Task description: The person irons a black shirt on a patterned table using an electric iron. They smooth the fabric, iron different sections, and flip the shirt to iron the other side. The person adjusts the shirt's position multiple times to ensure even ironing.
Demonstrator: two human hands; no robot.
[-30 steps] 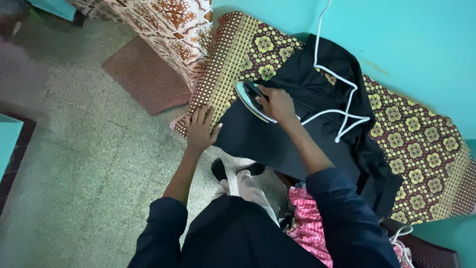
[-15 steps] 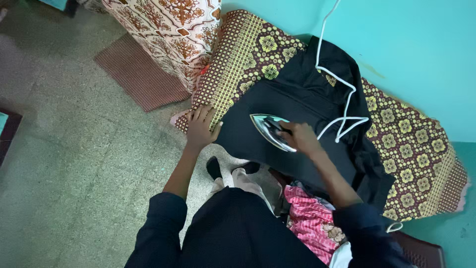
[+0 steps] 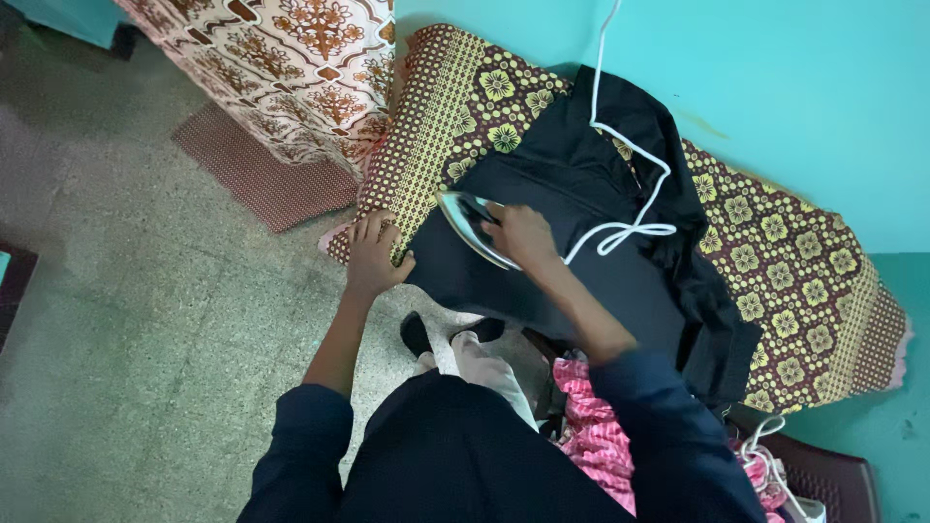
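While pressing the black cloth (image 3: 572, 281) spread on the patterned surface (image 3: 775, 261), keep the right hand (image 3: 521, 235), fingers wrapped round the handle, sliding the iron (image 3: 465, 225) in even strokes; hold the left hand (image 3: 371, 257), fingers together and flat, firm at the cloth's edge; mind the white cord (image 3: 630, 184).

No packages, labels, signs or screens appear in this view. The frame holds only cloth, a floor and a plain wall (none of them bearing any printed panel or display).
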